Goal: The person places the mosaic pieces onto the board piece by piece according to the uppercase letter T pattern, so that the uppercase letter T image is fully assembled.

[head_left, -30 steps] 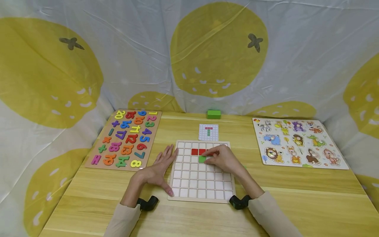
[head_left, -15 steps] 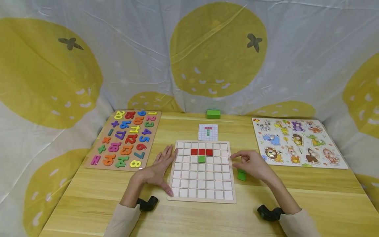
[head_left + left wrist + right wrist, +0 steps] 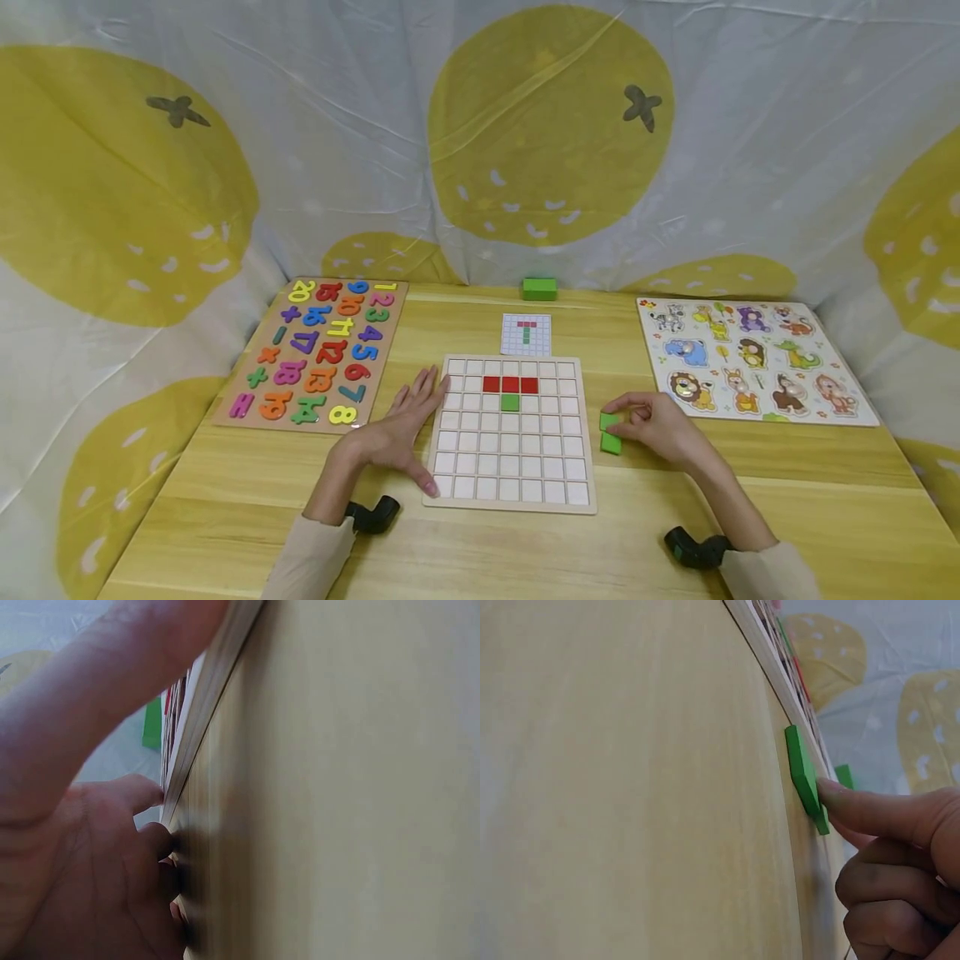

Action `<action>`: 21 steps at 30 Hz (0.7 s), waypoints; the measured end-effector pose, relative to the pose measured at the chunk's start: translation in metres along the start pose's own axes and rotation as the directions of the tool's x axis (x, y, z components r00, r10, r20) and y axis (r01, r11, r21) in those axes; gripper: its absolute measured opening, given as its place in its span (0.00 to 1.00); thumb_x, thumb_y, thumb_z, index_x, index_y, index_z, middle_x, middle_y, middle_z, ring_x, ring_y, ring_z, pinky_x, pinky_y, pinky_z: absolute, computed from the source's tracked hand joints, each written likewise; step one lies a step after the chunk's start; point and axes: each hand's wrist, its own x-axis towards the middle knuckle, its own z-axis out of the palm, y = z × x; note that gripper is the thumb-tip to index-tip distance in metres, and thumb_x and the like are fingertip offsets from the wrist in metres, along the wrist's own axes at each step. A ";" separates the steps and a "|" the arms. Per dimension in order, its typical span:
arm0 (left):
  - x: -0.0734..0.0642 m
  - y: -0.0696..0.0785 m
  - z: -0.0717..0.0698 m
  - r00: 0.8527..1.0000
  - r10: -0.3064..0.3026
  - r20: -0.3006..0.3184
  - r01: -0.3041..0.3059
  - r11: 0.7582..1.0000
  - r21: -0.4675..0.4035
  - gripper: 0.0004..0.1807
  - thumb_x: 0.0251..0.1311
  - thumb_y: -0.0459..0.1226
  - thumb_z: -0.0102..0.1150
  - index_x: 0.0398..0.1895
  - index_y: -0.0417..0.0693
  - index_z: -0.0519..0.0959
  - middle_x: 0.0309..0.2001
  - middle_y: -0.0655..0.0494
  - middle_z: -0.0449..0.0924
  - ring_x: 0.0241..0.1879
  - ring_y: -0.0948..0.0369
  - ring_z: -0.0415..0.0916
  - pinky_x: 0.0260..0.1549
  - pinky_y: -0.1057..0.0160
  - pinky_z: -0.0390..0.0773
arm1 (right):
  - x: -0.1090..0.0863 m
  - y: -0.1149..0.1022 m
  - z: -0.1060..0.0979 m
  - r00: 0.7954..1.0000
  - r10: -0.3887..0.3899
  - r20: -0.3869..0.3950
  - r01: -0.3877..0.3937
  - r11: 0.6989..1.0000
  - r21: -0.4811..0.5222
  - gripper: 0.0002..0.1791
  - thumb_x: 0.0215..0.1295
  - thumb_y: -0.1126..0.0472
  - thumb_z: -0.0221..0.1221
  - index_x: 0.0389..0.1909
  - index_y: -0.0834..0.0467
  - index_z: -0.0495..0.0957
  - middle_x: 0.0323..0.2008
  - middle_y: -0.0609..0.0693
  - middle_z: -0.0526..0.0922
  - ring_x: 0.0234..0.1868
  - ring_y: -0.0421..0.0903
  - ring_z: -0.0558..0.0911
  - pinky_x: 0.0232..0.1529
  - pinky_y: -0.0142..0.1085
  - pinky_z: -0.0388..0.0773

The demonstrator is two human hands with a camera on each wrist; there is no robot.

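Note:
A wooden grid board lies flat in the middle. Three red tiles form a row in its upper part, and one green tile fills the cell below the middle one. My left hand is spread along the board's left edge, thumb at the near corner and fingertips farther up. To the right of the board, my right hand has thumb and index finger at either side of a loose green square, pinching it. Another green square lies just nearer, touching or almost touching it.
A small pattern card with a red and green T lies beyond the board. Behind it stands a green block by the curtain. A number puzzle lies left, an animal puzzle right.
My right hand left the green tile in the board and moved right to the loose green squares, uncovering the third red tile. My left hand stayed in place.

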 end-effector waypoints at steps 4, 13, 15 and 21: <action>0.000 0.001 0.000 1.000 -0.004 0.004 0.004 1.000 -0.004 0.87 0.28 0.52 0.90 0.85 0.44 0.33 0.84 0.41 0.17 0.83 0.42 0.16 0.81 0.36 0.27 | 0.002 0.002 0.000 1.000 0.005 -0.029 -0.005 1.000 -0.011 0.16 0.66 0.60 0.69 0.51 0.63 0.84 0.15 0.42 0.62 0.17 0.35 0.57 0.20 0.28 0.55; 0.001 0.000 0.001 1.000 -0.006 0.002 0.006 1.000 0.008 0.87 0.28 0.52 0.90 0.85 0.45 0.33 0.84 0.42 0.17 0.83 0.43 0.16 0.81 0.37 0.26 | -0.002 0.005 -0.007 0.999 -0.024 -0.024 0.024 1.000 0.000 0.18 0.63 0.62 0.71 0.52 0.64 0.84 0.15 0.41 0.60 0.16 0.34 0.56 0.20 0.28 0.56; 0.001 0.000 0.001 1.000 -0.004 0.002 0.004 1.000 0.004 0.87 0.27 0.52 0.90 0.85 0.45 0.33 0.84 0.42 0.17 0.83 0.43 0.16 0.81 0.36 0.26 | -0.003 0.005 -0.008 1.000 -0.026 -0.012 0.026 1.000 0.016 0.19 0.63 0.63 0.71 0.53 0.65 0.83 0.15 0.41 0.60 0.17 0.34 0.56 0.21 0.29 0.57; 0.000 0.000 0.000 1.000 -0.008 0.001 0.008 1.000 0.006 0.87 0.27 0.52 0.90 0.85 0.45 0.33 0.84 0.42 0.17 0.83 0.43 0.16 0.81 0.37 0.26 | -0.001 0.003 -0.008 0.999 -0.043 0.006 0.043 0.998 0.046 0.22 0.62 0.64 0.71 0.55 0.67 0.81 0.16 0.42 0.59 0.16 0.35 0.55 0.20 0.29 0.56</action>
